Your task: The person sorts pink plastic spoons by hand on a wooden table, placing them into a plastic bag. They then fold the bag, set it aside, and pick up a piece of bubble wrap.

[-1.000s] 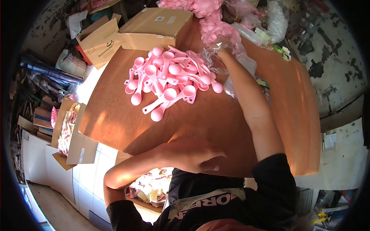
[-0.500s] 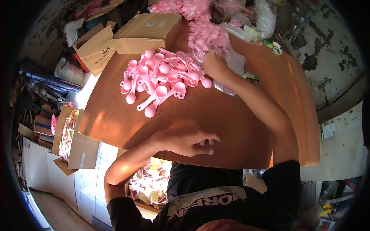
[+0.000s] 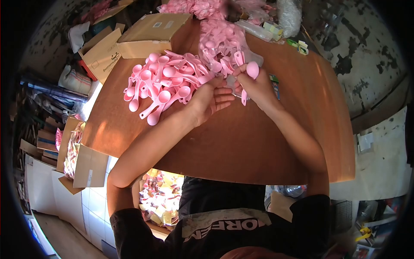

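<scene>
Pink spoons (image 3: 146, 77) lie in a loose heap on the brown table (image 3: 215, 146). My right hand (image 3: 256, 88) pinches several pink spoons (image 3: 252, 70), their ends sticking out above and below the fingers. Just beside the heap, my left hand (image 3: 210, 100) has its palm turned up and its fingers apart, with nothing clearly in it. Behind both hands a clear plastic bag (image 3: 220, 39) full of pink spoons lies on its side, its mouth toward me.
A closed cardboard box (image 3: 153, 34) stands at the table's back left, with an open carton (image 3: 101, 56) beside it. Below the table's front edge is a box of small colourful packets (image 3: 161, 198). Green and white items (image 3: 298, 46) lie at the back right.
My left hand has moved up and forward from the table's front to beside the heap. My right hand has come back from the bag with spoons in it. The view has shifted slightly.
</scene>
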